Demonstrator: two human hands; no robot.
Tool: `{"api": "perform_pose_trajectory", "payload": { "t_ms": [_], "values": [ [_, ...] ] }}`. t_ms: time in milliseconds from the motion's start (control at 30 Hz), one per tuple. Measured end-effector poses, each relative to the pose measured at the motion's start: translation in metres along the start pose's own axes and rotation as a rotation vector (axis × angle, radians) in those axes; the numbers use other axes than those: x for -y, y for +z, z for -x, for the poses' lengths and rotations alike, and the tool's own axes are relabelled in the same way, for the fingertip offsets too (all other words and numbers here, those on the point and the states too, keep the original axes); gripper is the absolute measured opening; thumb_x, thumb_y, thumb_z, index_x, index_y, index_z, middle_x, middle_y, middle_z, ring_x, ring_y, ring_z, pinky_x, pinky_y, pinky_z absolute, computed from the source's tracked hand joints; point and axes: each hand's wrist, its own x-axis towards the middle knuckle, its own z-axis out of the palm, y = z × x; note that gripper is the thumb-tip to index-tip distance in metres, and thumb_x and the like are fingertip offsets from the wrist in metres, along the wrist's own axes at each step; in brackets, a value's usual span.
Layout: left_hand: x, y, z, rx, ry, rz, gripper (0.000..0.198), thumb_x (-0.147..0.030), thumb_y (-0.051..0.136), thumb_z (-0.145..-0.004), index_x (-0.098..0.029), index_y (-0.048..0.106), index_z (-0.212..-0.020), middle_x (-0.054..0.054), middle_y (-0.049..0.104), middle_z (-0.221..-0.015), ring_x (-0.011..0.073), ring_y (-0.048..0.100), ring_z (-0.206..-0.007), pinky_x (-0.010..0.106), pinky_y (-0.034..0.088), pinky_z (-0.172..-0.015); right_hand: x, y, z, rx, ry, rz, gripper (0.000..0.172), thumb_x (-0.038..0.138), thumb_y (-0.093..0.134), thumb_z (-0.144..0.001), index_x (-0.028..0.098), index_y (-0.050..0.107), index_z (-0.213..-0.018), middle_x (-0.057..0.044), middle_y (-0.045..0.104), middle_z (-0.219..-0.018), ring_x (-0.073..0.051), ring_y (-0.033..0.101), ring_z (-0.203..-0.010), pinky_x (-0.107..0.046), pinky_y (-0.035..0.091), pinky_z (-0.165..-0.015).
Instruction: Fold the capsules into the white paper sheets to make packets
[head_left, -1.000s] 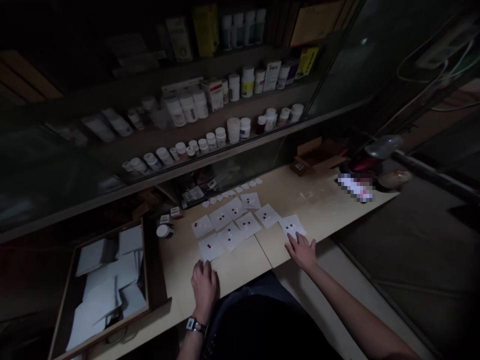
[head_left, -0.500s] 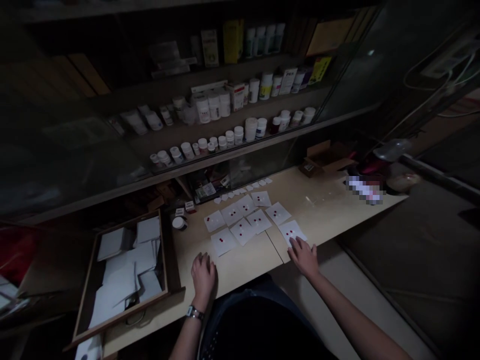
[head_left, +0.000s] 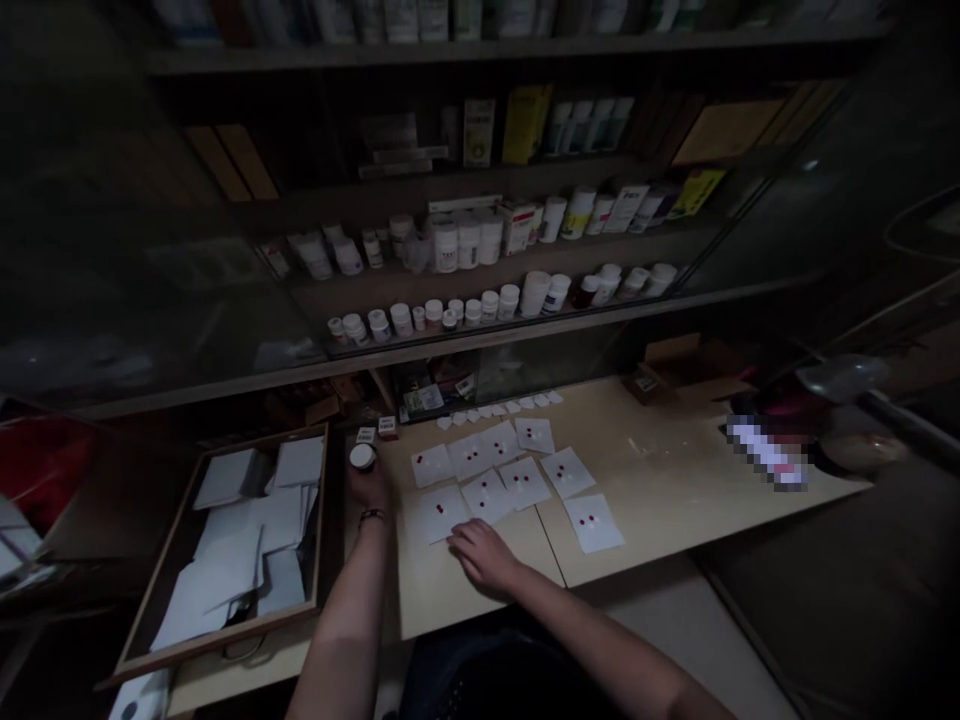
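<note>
A pill bottle with a white cap [head_left: 362, 457] stands at the left of the desk, by the drawer. My left hand [head_left: 368, 490] is closed around its body; the dim light hides most of the fingers. My right hand [head_left: 484, 556] lies with fingers stretched out at the lower edge of a white paper square [head_left: 437, 520] and holds nothing. Several such squares are spread in rows, each bearing red pills and fainter white ones. The rightmost square [head_left: 600, 530] lies apart from the others.
An open drawer [head_left: 324, 520] filled with white papers is on the left. Two small boxes [head_left: 387, 428] stand behind the bottle. Small folded papers [head_left: 495, 409] line the back. Shelves [head_left: 450, 352] of medicine bottles rise above. A cardboard box [head_left: 690, 365] sits back right.
My left hand has moved forward and left from the desk's front edge onto the bottle. My right hand has left the rightmost square and moved left. The view has shifted upward.
</note>
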Motion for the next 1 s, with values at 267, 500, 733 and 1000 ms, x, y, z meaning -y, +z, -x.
{"api": "perform_pose_trajectory", "payload": {
  "t_ms": [267, 500, 733, 1000],
  "values": [
    [-0.003, -0.029, 0.053, 0.046, -0.072, -0.023, 0.046, -0.038, 0.070, -0.065, -0.014, 0.056, -0.102, 0.011, 0.066, -0.095, 0.0280, 0.064, -0.087, 0.040, 0.052, -0.076, 0.020, -0.030, -0.029, 0.169, 0.158, -0.120, 0.037, 0.028, 0.048, -0.090, 0.018, 0.056, -0.124, -0.011, 0.068, -0.107, -0.023, 0.061, -0.096, -0.034, 0.043, -0.084],
    [-0.003, -0.077, 0.191, 0.537, 0.247, 0.056, 0.044, -0.030, 0.060, -0.074, -0.015, 0.054, -0.115, 0.013, 0.060, -0.107, 0.0274, 0.059, -0.103, 0.044, 0.048, -0.092, 0.040, -0.071, -0.068, 0.326, 0.453, -0.067, 0.054, 0.056, 0.036, -0.093, 0.015, 0.060, -0.119, -0.015, 0.073, -0.094, -0.029, 0.068, -0.087, -0.035, 0.045, -0.074],
    [0.001, -0.086, 0.204, 0.748, 0.133, 0.193, 0.043, -0.021, 0.065, -0.067, -0.016, 0.059, -0.109, 0.010, 0.064, -0.105, 0.0254, 0.061, -0.100, 0.041, 0.048, -0.092, 0.043, -0.076, -0.048, 0.492, 0.268, 0.005, 0.046, 0.049, 0.047, -0.088, 0.011, 0.062, -0.109, -0.017, 0.071, -0.096, -0.030, 0.066, -0.088, -0.036, 0.045, -0.076],
    [-0.003, -0.096, 0.194, 0.793, 0.185, 0.147, 0.039, -0.013, 0.063, -0.065, -0.016, 0.063, -0.104, 0.009, 0.065, -0.101, 0.0245, 0.060, -0.100, 0.039, 0.047, -0.092, 0.039, -0.087, -0.047, 0.486, 0.309, -0.008, 0.052, 0.046, 0.046, -0.088, 0.011, 0.057, -0.124, -0.017, 0.069, -0.101, -0.030, 0.065, -0.091, -0.038, 0.046, -0.078]
  ]
}}
